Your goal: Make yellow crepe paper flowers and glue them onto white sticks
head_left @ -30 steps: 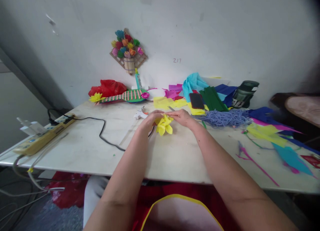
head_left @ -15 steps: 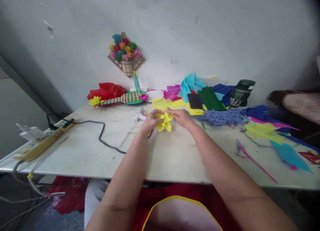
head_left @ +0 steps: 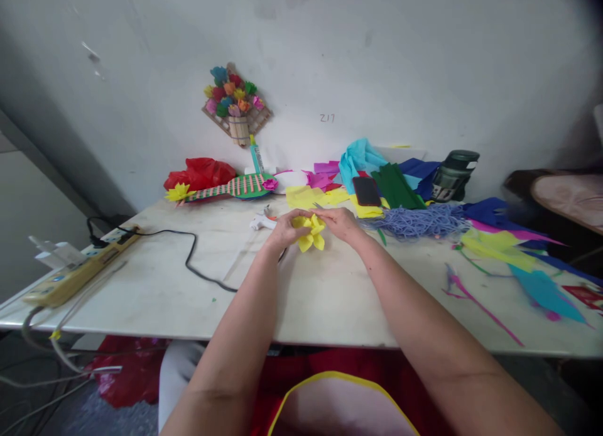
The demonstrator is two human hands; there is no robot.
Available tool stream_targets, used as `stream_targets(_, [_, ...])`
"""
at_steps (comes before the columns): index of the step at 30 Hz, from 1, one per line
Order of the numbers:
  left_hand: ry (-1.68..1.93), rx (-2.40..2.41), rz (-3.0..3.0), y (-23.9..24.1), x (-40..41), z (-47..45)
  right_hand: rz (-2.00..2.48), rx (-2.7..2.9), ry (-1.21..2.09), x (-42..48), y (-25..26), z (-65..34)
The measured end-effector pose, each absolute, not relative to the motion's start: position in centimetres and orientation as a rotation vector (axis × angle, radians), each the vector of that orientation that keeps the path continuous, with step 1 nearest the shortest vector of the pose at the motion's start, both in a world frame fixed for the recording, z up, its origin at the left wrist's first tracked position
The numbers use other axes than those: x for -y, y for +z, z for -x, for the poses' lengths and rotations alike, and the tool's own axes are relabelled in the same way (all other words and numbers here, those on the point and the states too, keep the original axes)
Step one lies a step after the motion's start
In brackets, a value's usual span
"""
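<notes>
A yellow paper flower (head_left: 311,240) with spread, pointed petals is held just above the table, between my hands. My left hand (head_left: 288,228) grips it from the left, fingers closed around its petals. From the right, my right hand (head_left: 340,222) reaches to the flower's upper edge with its fingers pinched together. A thin, pointed grey tool (head_left: 317,205) pokes out past those fingertips; the rest of it is hidden, so its exact kind is unclear. Just beyond my left hand lies a white glue gun (head_left: 262,222), partly covered by that hand.
A black cord (head_left: 191,254) runs to a power strip (head_left: 80,272) on the left. Along the back are a green paper-covered lute shape (head_left: 247,185), coloured crepe paper (head_left: 362,159), a phone (head_left: 366,191) and a dark cup (head_left: 455,175). Purple string (head_left: 417,222) lies to the right.
The flower has turned or shifted very slightly in my fingers. Both hands keep nearly the same place and grip.
</notes>
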State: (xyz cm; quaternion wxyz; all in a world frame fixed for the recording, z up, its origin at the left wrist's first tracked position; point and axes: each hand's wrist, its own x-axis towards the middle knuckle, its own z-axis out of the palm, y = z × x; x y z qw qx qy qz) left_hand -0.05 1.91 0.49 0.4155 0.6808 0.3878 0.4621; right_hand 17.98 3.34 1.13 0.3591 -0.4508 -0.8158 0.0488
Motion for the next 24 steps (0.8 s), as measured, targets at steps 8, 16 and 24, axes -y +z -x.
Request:
stream_targets(8, [1.168, -0.982, -1.778, 0.4, -2.05, 0.12, 1.107, 2.103, 0.166, -3.27, 1.22, -18.05])
stream_targets(16, [1.134, -0.985, -1.786, 0.27, -2.1, 0.14, 1.128, 2.118, 0.127, -3.2, 1.33, -17.97])
stream_targets(24, [1.13, -1.006, -1.769, 0.54, -1.98, 0.03, 1.157, 2.126, 0.113, -3.01, 1.53, -17.91])
